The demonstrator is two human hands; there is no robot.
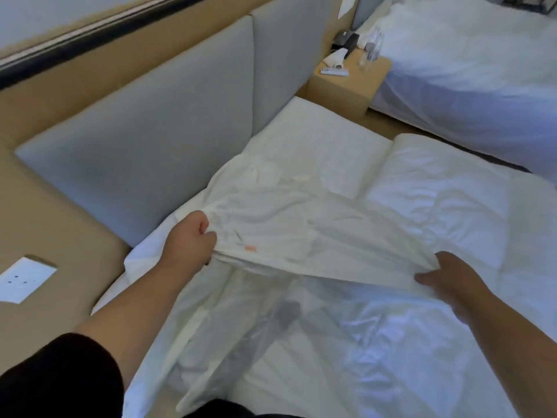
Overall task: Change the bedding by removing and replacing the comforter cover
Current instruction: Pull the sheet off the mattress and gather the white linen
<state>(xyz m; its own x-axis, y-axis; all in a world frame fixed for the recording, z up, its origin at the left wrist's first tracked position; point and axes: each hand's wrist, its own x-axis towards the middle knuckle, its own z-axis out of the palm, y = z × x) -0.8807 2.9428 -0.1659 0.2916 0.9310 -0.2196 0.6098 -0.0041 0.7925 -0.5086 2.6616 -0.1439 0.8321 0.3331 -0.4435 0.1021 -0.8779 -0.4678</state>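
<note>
Crumpled white cover [301,236] between hands

The thin white cloth comforter cover [301,236] is looking matt and creased; the quilted white comforter [446,188] soft; the grey padded fabric headboard [150,140] smooth; the tan wooden nightstand [346,92] matt.

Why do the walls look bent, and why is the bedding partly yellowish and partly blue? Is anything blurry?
Head view: the wide-angle lens bows the grey headboard and wall trim. Mixed light tints the comforter cover warm near the left hand and bluish toward the right hand and the second bed. The whole frame is soft; the nightstand items are too blurred to identify.
</note>
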